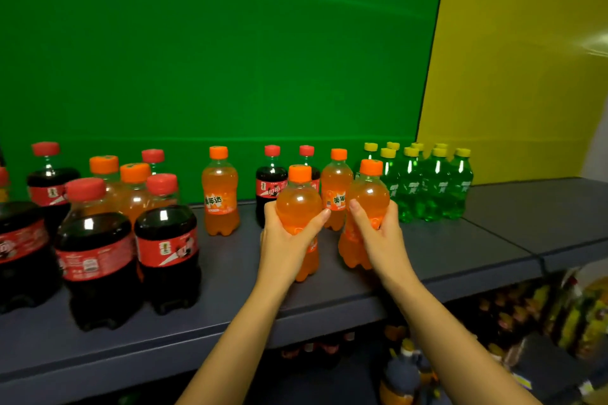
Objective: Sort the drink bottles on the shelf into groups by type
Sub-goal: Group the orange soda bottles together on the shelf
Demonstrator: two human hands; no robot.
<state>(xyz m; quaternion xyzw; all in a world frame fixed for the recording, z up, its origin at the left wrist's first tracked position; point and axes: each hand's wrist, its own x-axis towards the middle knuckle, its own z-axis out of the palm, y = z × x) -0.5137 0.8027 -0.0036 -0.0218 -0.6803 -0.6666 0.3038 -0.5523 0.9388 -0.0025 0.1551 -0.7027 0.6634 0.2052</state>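
My left hand (285, 237) grips an orange soda bottle (298, 204) around its middle. My right hand (380, 237) grips a second orange soda bottle (370, 194) beside it. Both bottles are upright above the grey shelf (230, 276). Another orange bottle (336, 187) stands just behind them, and a lone one (220, 192) stands further left. Two cola bottles with red caps (270, 181) stand behind my left hand. Several green bottles with yellow caps (431, 184) are grouped at the right. At the left, several cola bottles (95, 246) stand mixed with orange ones (133, 187).
A green back panel (214, 59) and a yellow side panel (519, 69) close in the shelf. Bare shelf surface lies at the right end (526, 214). A lower shelf (493, 322) below holds more bottles and packaged goods.
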